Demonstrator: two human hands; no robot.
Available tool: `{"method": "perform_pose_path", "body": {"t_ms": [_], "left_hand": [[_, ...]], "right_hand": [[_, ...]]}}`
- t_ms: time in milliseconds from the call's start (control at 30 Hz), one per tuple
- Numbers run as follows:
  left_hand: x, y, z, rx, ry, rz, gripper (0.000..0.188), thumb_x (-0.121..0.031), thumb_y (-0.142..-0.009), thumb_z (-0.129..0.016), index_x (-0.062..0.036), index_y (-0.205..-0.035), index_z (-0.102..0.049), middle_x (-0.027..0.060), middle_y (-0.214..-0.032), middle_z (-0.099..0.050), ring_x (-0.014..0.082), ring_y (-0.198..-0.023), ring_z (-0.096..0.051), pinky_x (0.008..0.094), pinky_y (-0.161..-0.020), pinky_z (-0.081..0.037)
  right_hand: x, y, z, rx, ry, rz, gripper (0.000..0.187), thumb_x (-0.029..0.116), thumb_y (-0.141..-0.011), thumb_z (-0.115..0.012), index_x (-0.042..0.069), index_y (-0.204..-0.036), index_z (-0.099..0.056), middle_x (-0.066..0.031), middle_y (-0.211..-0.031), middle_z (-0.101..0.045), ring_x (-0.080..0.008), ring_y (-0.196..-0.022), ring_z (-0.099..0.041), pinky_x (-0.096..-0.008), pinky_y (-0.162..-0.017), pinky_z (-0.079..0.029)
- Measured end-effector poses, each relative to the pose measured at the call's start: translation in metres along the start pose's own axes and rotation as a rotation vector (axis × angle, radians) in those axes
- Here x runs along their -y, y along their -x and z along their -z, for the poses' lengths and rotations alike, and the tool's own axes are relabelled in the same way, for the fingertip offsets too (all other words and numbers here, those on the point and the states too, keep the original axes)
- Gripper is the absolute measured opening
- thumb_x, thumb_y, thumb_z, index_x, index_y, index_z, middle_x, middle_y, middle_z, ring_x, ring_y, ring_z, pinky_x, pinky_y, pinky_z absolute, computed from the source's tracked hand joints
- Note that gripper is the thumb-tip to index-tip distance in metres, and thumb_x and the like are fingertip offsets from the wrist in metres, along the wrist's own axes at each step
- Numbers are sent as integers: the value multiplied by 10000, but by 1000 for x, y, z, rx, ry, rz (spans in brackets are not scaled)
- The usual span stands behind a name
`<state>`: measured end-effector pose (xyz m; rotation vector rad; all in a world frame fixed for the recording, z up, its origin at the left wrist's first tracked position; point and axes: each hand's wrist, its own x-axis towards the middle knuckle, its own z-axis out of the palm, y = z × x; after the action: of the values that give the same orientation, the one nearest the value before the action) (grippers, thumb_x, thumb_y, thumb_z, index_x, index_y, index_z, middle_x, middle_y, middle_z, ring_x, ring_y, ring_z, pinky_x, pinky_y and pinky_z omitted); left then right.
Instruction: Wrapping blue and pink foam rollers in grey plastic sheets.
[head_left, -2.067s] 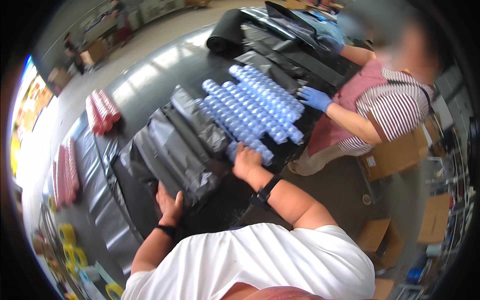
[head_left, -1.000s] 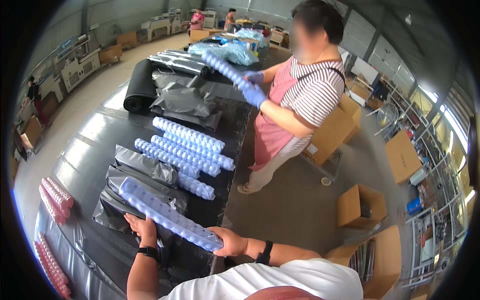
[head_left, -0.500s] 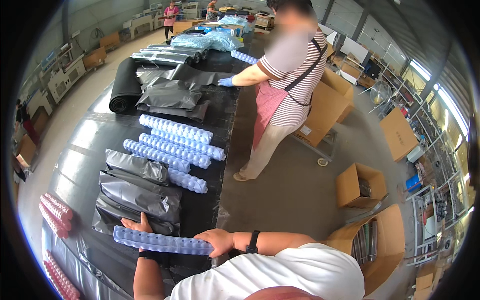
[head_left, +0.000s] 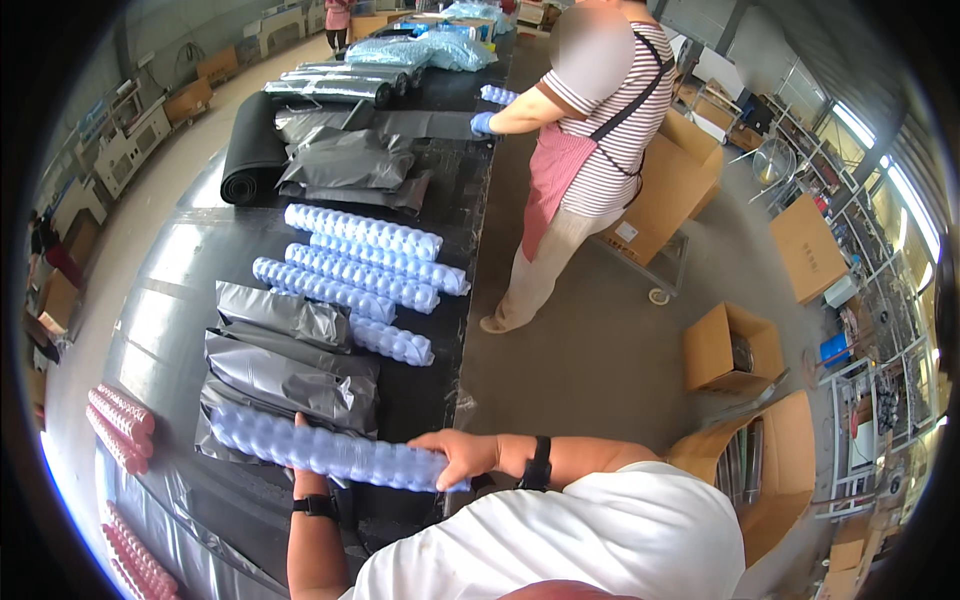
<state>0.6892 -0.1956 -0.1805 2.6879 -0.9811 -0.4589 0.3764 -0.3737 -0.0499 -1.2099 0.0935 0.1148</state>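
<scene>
A long light-blue bumpy tube (head_left: 330,452) lies crosswise in front of me, above the near edge of several black plastic bags (head_left: 290,385). My right hand (head_left: 458,457) grips its right end, fingers wrapped over it. Behind the tube's left half is my left hand (head_left: 303,472); one fingertip shows above the tube, and the other fingers are hidden. Farther up the black table (head_left: 165,300), several similar light-blue tubes (head_left: 365,232) lie side by side beyond the bags.
A black rolled mat (head_left: 245,170) and more black plastic lie farther off. Pink bumpy tubes (head_left: 120,428) are at the left. Across the table's right edge a person in a striped shirt (head_left: 640,120) has a blue-gloved hand on black plastic. Open cardboard boxes (head_left: 735,350) stand to the right.
The tube has come up nearer my head and turned to show its bumpy side. My left hand, earlier spread on the black bag, is now mostly behind the tube. The view has shifted slightly.
</scene>
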Motion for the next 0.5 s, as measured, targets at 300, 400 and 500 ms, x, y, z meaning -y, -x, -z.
{"method": "perform_pose_path", "body": {"t_ms": [300, 400, 500], "left_hand": [[-12, 8, 11, -653, 306, 280, 971, -456, -853, -696, 146, -1453, -227, 308, -1550, -196, 397, -1457, -181, 424, -1195, -179], [-56, 10, 22, -612, 380, 283, 976, -403, -840, -717, 138, -1464, -197, 305, -1553, -187, 406, -1454, -185, 433, -1191, -187], [-62, 16, 30, -557, 500, 333, 1042, -404, -814, -740, 46, -1516, -115, 234, -1592, -118, 407, -1457, -160, 502, -1164, -207]], "right_hand": [[15, -38, 16, -465, -36, 131, 682, 83, -721, -735, 8, -1335, -447, -64, -1134, -568, -169, -1045, -556, -332, -925, -468], [-11, -26, 51, -453, -78, 147, 550, 36, -698, -707, 3, -1216, -526, -45, -1031, -593, -147, -917, -587, -309, -829, -499], [-4, -17, 52, -538, -107, 164, 639, 37, -687, -703, -8, -1287, -486, -59, -1097, -585, -161, -984, -576, -313, -898, -478]]}}
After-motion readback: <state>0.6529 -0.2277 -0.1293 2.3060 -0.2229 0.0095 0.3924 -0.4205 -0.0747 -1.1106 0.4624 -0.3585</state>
